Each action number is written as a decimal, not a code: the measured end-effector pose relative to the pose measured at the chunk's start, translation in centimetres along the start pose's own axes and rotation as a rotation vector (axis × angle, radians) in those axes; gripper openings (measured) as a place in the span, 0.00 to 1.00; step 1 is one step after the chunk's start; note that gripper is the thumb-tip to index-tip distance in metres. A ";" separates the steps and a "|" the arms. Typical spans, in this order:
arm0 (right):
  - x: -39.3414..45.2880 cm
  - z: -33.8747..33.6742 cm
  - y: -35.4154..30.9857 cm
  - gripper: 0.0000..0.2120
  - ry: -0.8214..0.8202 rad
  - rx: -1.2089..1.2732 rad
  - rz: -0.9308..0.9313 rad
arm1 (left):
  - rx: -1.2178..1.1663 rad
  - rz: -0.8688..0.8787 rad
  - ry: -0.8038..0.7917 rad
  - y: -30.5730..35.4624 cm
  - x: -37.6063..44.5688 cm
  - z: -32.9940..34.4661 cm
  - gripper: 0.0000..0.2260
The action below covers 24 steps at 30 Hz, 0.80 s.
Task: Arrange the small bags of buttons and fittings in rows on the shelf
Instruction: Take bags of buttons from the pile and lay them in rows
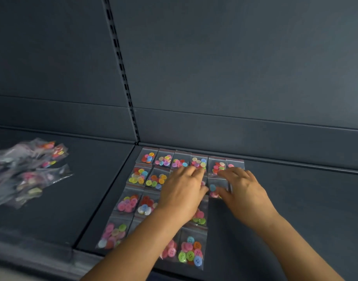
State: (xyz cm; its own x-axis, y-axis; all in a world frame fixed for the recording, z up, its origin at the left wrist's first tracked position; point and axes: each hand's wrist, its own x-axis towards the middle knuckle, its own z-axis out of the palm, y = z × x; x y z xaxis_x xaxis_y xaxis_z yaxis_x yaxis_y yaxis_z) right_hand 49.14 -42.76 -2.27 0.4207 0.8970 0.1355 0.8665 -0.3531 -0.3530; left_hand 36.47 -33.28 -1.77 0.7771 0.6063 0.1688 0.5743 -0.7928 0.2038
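Nearest the camera, two bare forearms reach in over the front edge of the dark grey shelf [295, 199]; under them lies a grid of small clear bags of coloured buttons [191, 253], edge to edge in rows running left to right, which looks like the arrangement the task asks for, each bag flat so its contents show; the near-left bag [113, 236] marks the front corner. Further in, the left hand [182, 191] lies palm down across the middle bags, fingers straight and close together, probably pressing them flat and steady; just right of it the right hand [242, 189] has its fingers spread and lightly bent over a bag with a blue button [213, 189] at the right end of the second row from the back; whether it pinches or only nudges that bag I cannot tell; I judge this the bag being squared against its neighbours. The far row [192, 161] lies close to the back wall. Well apart on the left panel, a loose blurred heap of unsorted bags [28, 171] waits. No brand, label or writing can be read; only red zip strips show.
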 end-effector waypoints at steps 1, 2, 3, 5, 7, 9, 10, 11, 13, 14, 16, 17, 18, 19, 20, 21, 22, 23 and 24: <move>0.3 0.2 -0.7 0.22 -0.014 -0.006 -0.027 | 0.015 -0.020 0.009 -0.8 -0.4 -0.4 0.23; 0.6 0.4 -1.5 0.24 -0.025 -0.017 -0.056 | 0.028 -0.039 0.017 -1.7 -0.8 -0.8 0.24; 1.0 0.6 -2.3 0.26 -0.032 -0.027 -0.082 | 0.040 -0.055 0.022 -2.6 -1.3 -1.3 0.24; 1.8 1.2 -4.4 0.28 -0.037 -0.040 -0.130 | 0.054 -0.089 0.027 -4.8 -2.2 -2.0 0.25; 2.8 1.9 -6.8 0.28 -0.048 -0.042 -0.166 | 0.064 -0.125 0.032 -7.2 -3.1 -2.8 0.26; 3.8 2.7 -9.4 0.28 -0.062 -0.036 -0.198 | 0.072 -0.164 0.041 -9.8 -3.9 -3.7 0.26; 4.3 3.2 -10.8 0.28 -0.067 -0.033 -0.214 | 0.074 -0.183 0.047 -11.2 -4.3 -4.1 0.26; 4.8 3.7 -12.2 0.29 -0.072 -0.034 -0.227 | 0.076 -0.197 0.050 -12.7 -4.7 -4.6 0.26; 6.0 4.9 -15.2 0.28 -0.076 -0.030 -0.245 | 0.084 -0.209 0.054 -15.7 -5.4 -5.6 0.26; 6.5 5.5 -16.7 0.28 -0.075 -0.025 -0.249 | 0.087 -0.212 0.054 -17.3 -5.8 -6.0 0.26; 7.6 6.9 -19.8 0.29 -0.083 -0.013 -0.240 | 0.089 -0.219 0.058 -20.6 -6.4 -6.9 0.26; 8.1 7.7 -21.2 0.29 -0.091 -0.008 -0.234 | 0.087 -0.223 0.062 -22.2 -6.7 -7.4 0.26; 8.5 8.4 -22.7 0.29 -0.099 -0.005 -0.230 | 0.084 -0.226 0.065 -23.7 -7.0 -7.8 0.26; 8.9 9.1 -24.1 0.30 -0.104 -0.003 -0.225 | 0.078 -0.226 0.066 -25.3 -7.2 -8.2 0.26; 9.3 9.8 -25.5 0.29 -0.106 0.000 -0.221 | 0.072 -0.225 0.066 -26.8 -7.5 -8.6 0.26; 9.6 10.4 -26.8 0.29 -0.106 0.008 -0.214 | 0.068 -0.223 0.064 -28.3 -7.7 -8.9 0.26; 10.0 10.9 -28.1 0.29 -0.105 0.017 -0.206 | 0.067 -0.220 0.063 -29.7 -7.9 -9.2 0.26; 10.3 11.5 -29.3 0.29 -0.101 0.023 -0.197 | 0.069 -0.216 0.060 -31.0 -8.0 -9.5 0.26; 10.6 12.0 -30.4 0.29 -0.099 0.025 -0.188 | 0.070 -0.211 0.057 -32.3 -8.2 -9.7 0.26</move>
State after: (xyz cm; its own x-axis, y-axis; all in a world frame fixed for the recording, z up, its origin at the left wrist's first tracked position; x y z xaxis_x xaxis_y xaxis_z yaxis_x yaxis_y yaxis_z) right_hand 24.02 -19.29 -1.16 0.2227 0.9686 0.1102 0.9197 -0.1713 -0.3532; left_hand 9.02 -12.09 -0.38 0.6229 0.7602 0.1845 0.7408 -0.6490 0.1734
